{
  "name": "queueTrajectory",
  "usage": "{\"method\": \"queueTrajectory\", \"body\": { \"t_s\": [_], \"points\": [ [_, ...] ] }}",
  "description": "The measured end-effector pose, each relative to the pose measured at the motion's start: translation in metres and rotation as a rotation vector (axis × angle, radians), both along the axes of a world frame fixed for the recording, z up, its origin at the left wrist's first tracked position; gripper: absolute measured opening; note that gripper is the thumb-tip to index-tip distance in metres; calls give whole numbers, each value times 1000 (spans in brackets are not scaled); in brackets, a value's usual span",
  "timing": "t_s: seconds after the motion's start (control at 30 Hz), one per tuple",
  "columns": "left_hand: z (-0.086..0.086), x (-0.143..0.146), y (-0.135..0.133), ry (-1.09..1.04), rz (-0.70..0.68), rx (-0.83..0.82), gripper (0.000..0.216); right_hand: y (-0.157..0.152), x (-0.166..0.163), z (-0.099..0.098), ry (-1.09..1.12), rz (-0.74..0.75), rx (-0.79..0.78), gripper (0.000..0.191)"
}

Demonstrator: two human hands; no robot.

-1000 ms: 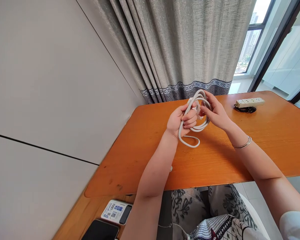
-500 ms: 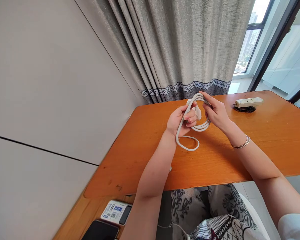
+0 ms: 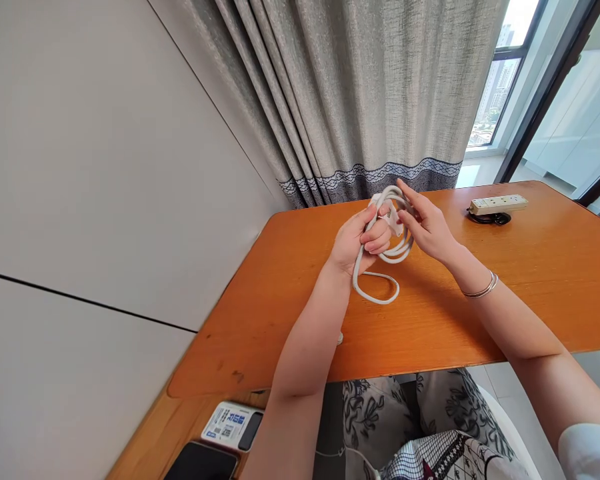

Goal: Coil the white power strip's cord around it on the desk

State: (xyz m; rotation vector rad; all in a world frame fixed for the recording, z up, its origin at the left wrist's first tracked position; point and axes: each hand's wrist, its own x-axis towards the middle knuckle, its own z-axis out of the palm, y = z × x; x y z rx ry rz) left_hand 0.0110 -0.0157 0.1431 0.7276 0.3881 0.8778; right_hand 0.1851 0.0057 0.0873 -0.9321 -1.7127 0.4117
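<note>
A coiled white cable (image 3: 377, 293) hangs in loops just above the orange wooden table (image 3: 530, 293). My left hand (image 3: 357, 241) is closed around the coil's left side, with a white strap or plug end sticking up by its fingers. My right hand (image 3: 427, 227) pinches the coil's upper right part with thumb and fingers. One loop droops below my left hand and touches the tabletop.
A white power strip (image 3: 499, 203) with a black cord (image 3: 490, 217) lies at the table's far right. Grey curtains (image 3: 370, 100) hang behind the table, and a grey wall runs along the left. A dark phone (image 3: 200, 463) and a white labelled box (image 3: 233, 424) lie on a lower surface at bottom left.
Both hands have shifted slightly left and drawn closer together. The lower loop has dropped further onto the table, and the top of the coil has tightened.
</note>
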Motion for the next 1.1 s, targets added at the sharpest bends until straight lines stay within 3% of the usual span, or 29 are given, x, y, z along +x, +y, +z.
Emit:
{"method": "queueTrajectory", "body": {
  "t_s": [0.17,0.23,0.37,0.43,0.5,0.6,0.77,0.93,1.03,1.1],
  "points": [
    [11,-11,2,-176,259,38,46,-1,-12,-9,254,51,-233,65],
    [13,-18,7,-249,369,44,46,-8,-19,-9,164,259,-388,68],
    [16,-36,19,-336,515,49,44,-21,-29,-9,-350,867,-669,57],
    [18,-46,22,-344,553,57,43,-16,-25,-14,-507,974,-786,49],
    [19,-54,21,-351,569,77,41,-2,-10,-21,-493,907,-832,46],
    [20,-56,17,-356,527,109,39,25,27,-31,-270,695,-799,54],
    [15,-36,8,-215,258,86,41,46,76,-35,119,598,-813,59],
    [0,-16,7,118,-90,157,42,47,82,-26,352,477,-984,45],
    [-14,-7,13,282,-153,278,34,46,80,-13,571,425,-1026,34],
    [-23,-3,17,345,-162,336,29,41,77,0,685,478,-1026,22]
  ]
}}
